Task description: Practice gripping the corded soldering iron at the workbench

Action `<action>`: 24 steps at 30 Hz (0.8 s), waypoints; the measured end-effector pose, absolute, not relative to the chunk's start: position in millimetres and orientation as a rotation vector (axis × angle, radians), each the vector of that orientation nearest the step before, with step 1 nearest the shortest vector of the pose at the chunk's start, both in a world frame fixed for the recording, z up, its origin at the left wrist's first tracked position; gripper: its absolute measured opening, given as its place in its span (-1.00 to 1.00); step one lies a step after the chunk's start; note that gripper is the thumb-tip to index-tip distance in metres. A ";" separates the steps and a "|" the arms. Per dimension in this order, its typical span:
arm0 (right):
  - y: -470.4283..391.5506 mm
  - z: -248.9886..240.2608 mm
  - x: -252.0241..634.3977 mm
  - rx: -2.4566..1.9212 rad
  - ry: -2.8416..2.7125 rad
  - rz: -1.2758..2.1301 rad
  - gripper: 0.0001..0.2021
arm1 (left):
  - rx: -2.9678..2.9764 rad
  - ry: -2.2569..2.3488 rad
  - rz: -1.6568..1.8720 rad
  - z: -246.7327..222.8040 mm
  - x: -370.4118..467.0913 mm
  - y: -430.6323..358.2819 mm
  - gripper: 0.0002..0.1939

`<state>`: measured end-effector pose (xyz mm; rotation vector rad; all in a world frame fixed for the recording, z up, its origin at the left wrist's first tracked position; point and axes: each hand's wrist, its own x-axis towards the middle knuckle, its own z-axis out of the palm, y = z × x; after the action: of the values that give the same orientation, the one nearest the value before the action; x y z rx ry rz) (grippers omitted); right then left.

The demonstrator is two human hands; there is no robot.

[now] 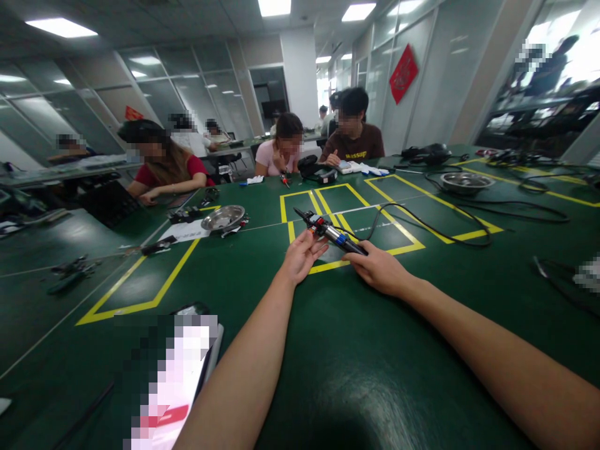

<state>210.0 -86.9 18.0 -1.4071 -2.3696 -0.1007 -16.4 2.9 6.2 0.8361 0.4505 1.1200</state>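
My right hand [379, 267] is closed around the black rear grip of a corded tool shaped like an electric screwdriver [338, 237]. This tool has a blue band, a silver collar and a dark pointed front end aimed up and to the left. Palm up, my left hand [300, 256] pinches the tool's front part, where small red and black pieces show; its other fingers lie loosely below. A black cable [412, 212] loops over the green table to the right of the tool. Both hands are just above a yellow-taped rectangle [398, 250].
Metal bowls stand at left [222, 217] and right [467, 182]. A lit phone-like screen [173, 381] lies near my left forearm. Pliers-like tools [72, 275] rest at far left. Several people sit across the green table [375, 350]; white gloves [370, 170] lie near one.
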 end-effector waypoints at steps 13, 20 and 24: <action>-55.6 19.1 251.0 -1.063 -0.820 0.805 -0.72 | 0.786 0.535 1.110 13.8 -18.6 1.8 -0.67; -49.6 24.8 294.1 -0.791 -0.233 0.945 -0.75 | 0.818 0.534 1.110 10.9 -17.3 2.7 -0.67; -49.4 25.7 302.7 -0.749 -0.208 0.951 -0.76 | 0.825 0.549 1.112 11.8 -16.7 2.0 -0.70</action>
<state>302.7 -49.4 25.7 -0.7486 -0.2077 0.9511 -16.7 2.0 11.8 0.8248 0.5489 1.1116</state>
